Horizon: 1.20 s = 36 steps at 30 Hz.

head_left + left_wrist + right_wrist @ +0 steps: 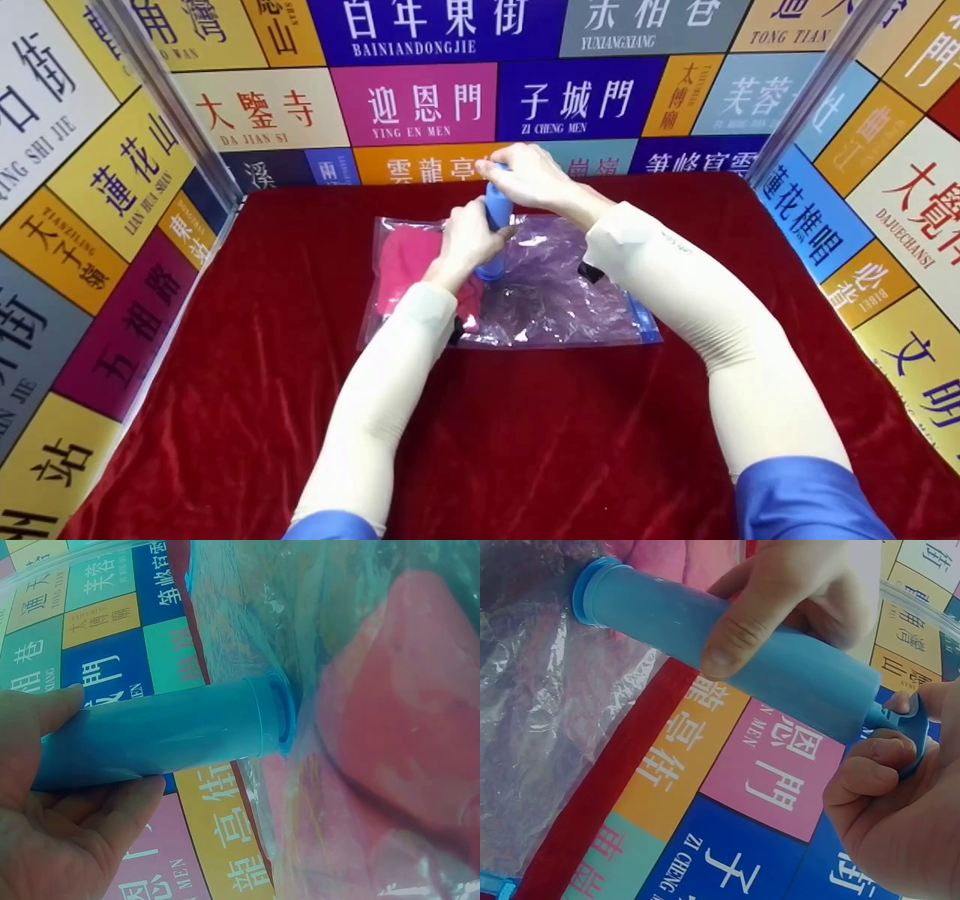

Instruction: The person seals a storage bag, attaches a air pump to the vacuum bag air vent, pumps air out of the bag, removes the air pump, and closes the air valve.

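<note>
While working over the red-draped bench (pixel 555 420), filling the lower frame, smooth the clear bag (pixel 570 307) flat at centre; creases there would be likely to leak. Steer clear of the pink fabric (pixel 409 259) in the bag's left side, too lumpy, probably, for good contact. For what looks like pumping, hold the blue pump (pixel 498 204) square to the bag, just right of the fabric; foot (pixel 586 592) touching the plastic, nearly upright in the head view. Brace the barrel (pixel 172 735) with the left hand (pixel 469 236), wrapped round it, thumb and fingers on opposite sides. Stroke with the right hand (pixel 529 176), at upper centre, fingers curled round the small handle (pixel 917 727). Best drawn straight along the barrel, without sideways lean; note only a short length of shaft (pixel 880 715) showing.
</note>
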Available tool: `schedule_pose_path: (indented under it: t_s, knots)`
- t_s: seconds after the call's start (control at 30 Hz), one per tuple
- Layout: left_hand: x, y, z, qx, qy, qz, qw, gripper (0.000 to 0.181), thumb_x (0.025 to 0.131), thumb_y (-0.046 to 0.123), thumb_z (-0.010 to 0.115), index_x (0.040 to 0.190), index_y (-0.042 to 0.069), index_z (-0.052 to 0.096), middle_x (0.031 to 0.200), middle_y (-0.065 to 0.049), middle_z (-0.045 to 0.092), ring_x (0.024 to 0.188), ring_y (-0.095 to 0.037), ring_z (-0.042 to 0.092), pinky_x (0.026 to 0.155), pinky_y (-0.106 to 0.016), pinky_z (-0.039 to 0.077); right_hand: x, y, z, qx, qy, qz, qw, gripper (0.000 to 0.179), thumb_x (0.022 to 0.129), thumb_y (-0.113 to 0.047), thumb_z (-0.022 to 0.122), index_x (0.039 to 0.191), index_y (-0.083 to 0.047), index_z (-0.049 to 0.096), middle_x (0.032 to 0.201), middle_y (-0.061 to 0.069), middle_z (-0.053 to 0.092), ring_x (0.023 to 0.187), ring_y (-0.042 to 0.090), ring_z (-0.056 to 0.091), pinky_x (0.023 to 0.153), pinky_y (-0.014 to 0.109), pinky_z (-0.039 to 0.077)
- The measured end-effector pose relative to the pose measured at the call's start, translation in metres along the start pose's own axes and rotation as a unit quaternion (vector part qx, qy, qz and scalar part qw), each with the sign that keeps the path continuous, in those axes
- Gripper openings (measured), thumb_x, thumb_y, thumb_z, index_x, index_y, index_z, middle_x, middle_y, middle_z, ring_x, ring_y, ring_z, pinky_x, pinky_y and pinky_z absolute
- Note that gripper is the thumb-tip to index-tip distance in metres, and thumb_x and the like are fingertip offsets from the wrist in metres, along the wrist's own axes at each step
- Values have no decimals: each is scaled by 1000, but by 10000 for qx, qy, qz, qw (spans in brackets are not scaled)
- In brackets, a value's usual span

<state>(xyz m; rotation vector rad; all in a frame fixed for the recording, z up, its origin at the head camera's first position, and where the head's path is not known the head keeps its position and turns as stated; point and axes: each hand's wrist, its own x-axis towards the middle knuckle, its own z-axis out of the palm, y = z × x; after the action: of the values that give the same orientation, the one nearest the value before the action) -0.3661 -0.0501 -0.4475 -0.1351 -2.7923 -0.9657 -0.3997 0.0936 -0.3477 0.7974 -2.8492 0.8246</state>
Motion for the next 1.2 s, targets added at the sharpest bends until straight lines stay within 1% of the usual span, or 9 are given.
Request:
schedule_pose_path:
  t_s: [0.23, 0.4, 0.5, 0.6, 0.83, 1.07, 1.2]
  knots:
    - [0, -1, 0, -49, 23, 30, 10000, 48, 94, 40, 88, 128, 11, 72, 113, -13, 82, 106, -35, 81, 97, -50, 66, -2, 0, 2, 145, 33, 113, 9998, 44, 113, -43, 56, 74, -23, 49, 68, -8, 38, 67, 15, 40, 65, 31, 31]
    - [0, -1, -1, -27, 12, 20, 10000, 48, 94, 40, 88, 129, 11, 73, 113, -12, 82, 106, -34, 80, 97, -49, 66, -1, 1, 5, 137, 96, 129, 9998, 44, 113, -46, 56, 75, -24, 52, 69, -8, 43, 70, 16, 46, 68, 31, 35]
    - [0, -1, -1, -8, -1, 9, 10000, 48, 94, 40, 88, 129, 11, 73, 113, -12, 83, 105, -34, 81, 97, -49, 66, -1, 2, 4, 94, 192, 120, 9997, 45, 112, -47, 56, 75, -23, 51, 69, -7, 44, 70, 17, 46, 67, 31, 36]
    - [0, 0, 0, -17, -4, 10, 10000, 46, 94, 39, 87, 128, 11, 73, 112, -12, 83, 104, -34, 81, 96, -48, 67, -1, 1, 1, 127, 326, 101, 9993, 45, 112, -46, 58, 73, -23, 50, 67, -7, 42, 68, 17, 43, 65, 31, 35]
    - [0, 2, 2, 14, -14, 6, 10000, 46, 95, 39, 88, 128, 11, 73, 114, -11, 84, 107, -33, 82, 98, -46, 67, 0, -5, -21, 199, 614, 51, 9979, 48, 112, -47, 59, 71, -23, 50, 63, -10, 43, 65, 16, 44, 67, 30, 38]
    - [-3, 4, 0, 82, -1, 91, 9999, 48, 94, 39, 88, 128, 8, 73, 117, -14, 84, 110, -36, 82, 99, -50, 67, 1, -22, -50, 303, 826, 214, 9959, 53, 113, -52, 59, 71, -22, 47, 64, -8, 41, 62, 12, 39, 66, 27, 35]
    - [-3, 4, 0, 85, -19, 48, 10000, 49, 94, 40, 89, 128, 9, 73, 117, -14, 84, 110, -35, 82, 100, -48, 67, 2, -31, -66, 357, 1088, 117, 9934, 53, 113, -52, 59, 70, -22, 47, 64, -8, 41, 62, 11, 38, 65, 26, 34]
